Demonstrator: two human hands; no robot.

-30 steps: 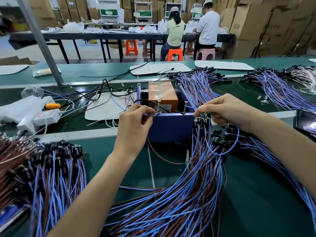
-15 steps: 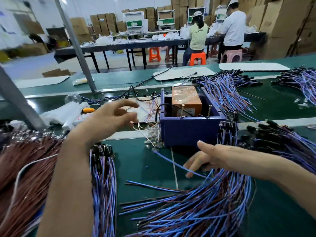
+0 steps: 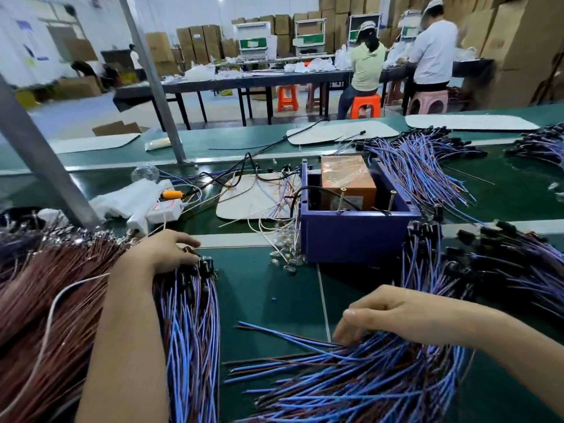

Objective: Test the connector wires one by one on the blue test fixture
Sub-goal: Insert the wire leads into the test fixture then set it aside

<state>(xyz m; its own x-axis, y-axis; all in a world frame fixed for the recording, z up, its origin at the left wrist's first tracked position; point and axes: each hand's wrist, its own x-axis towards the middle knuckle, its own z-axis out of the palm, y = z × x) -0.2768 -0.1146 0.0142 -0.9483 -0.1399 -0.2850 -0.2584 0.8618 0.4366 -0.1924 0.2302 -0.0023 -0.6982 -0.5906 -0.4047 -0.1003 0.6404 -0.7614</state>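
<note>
Both hands are now working away from the fixture (image 3: pixel 354 239), which is sitting untouched mid-worktop (image 3: pixel 265 294). The left hand (image 3: pixel 166 253) is settling on the black connectors (image 3: pixel 206 265) of the bundle (image 3: pixel 189 325) by the left edge, probably dropping off a tested wire. Its grip is curling over them, and whether it is holding one cannot be told. The right hand (image 3: pixel 378 312) is dipping into the pile (image 3: pixel 366 377) near the front edge, likely seeking the next wire, its grip equally unclear.
</note>
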